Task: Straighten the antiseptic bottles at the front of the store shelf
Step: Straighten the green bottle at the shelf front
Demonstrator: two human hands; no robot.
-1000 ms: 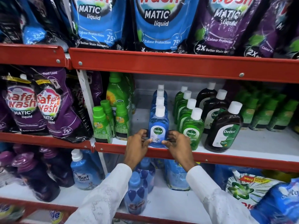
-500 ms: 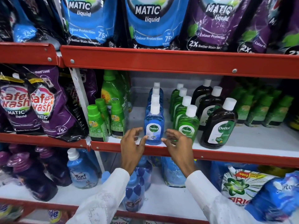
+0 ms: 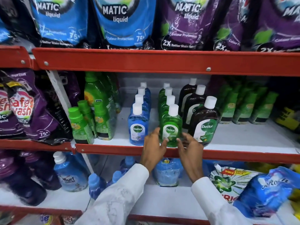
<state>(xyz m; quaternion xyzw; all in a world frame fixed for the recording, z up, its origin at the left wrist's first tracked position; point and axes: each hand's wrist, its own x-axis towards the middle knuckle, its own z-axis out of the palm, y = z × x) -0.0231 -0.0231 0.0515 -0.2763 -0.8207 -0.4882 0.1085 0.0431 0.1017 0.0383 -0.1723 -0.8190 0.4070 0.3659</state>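
Detergent pouches (image 3: 21, 109): purple, hanging at the far left of your middle shelf level, labels blurred.
Green-capped bottles (image 3: 79, 125): a small cluster standing upright just left of the antiseptic rows, apart from them.
Blue antiseptic bottle (image 3: 138, 125): upright at the shelf front, label facing you, heading a single file of white-capped blue bottles; neither of your hands touches it.
Shelf lip (image 3: 113, 149): red, running along the front edge just below the bottle bases.
Left hand (image 3: 154, 146): raised in front of the shelf lip, fingers spread and loosely curled; the fingertips sit at the lower left side of the green bottle. Whether they press on it or only brush it, you cannot tell from this view.
Green antiseptic bottle (image 3: 171, 127): front of its own file, between the blue and brown rows, label facing you, leaning slightly.
Right hand (image 3: 190, 148): fingers open and spread, held at the lower right side of the green bottle; contact is not clear.
Brown antiseptic bottle (image 3: 205, 125): front of the right-hand file, upright, label facing you, just behind your right fingertips.
Sleeves (image 3: 123, 195): white, both forearms rising from below.
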